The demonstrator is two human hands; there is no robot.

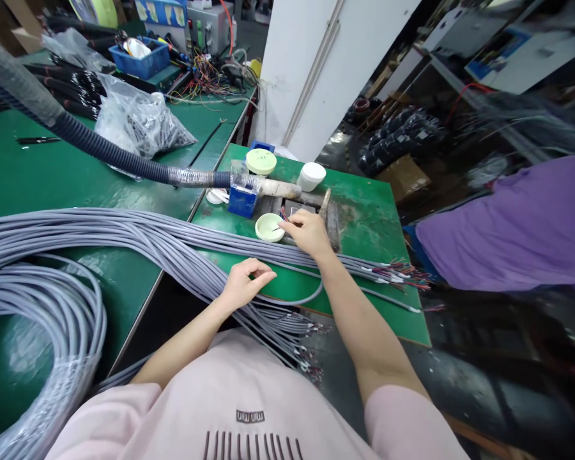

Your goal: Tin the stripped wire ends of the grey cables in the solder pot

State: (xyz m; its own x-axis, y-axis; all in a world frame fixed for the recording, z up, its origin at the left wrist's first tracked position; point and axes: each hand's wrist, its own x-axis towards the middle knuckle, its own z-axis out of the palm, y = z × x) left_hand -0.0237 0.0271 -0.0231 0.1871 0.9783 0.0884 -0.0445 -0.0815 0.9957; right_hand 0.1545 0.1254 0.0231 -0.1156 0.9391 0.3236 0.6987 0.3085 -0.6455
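Note:
My right hand (309, 233) is closed in a pinch on the thin coloured wires (284, 214) at a cable end. One dark wire tip reaches over a small pale-green dish (269, 228); whether it touches the contents I cannot tell. The fingers partly hide the wires. My left hand (246, 281) hovers by the bundle of grey cables (211, 237), its fingers loosely curled with a gap to the thumb and nothing visible in them. Stripped cable ends (397, 273) with coloured wires lie at the bench's right side.
A ribbed hose (138, 165) runs to a nozzle beside a blue box (242, 200). Behind stand a white jar (311, 176) and a round pale-green lid (260, 161). Coiled cables (76, 306) fill the left. A person in a purple top (512, 220) is at the right.

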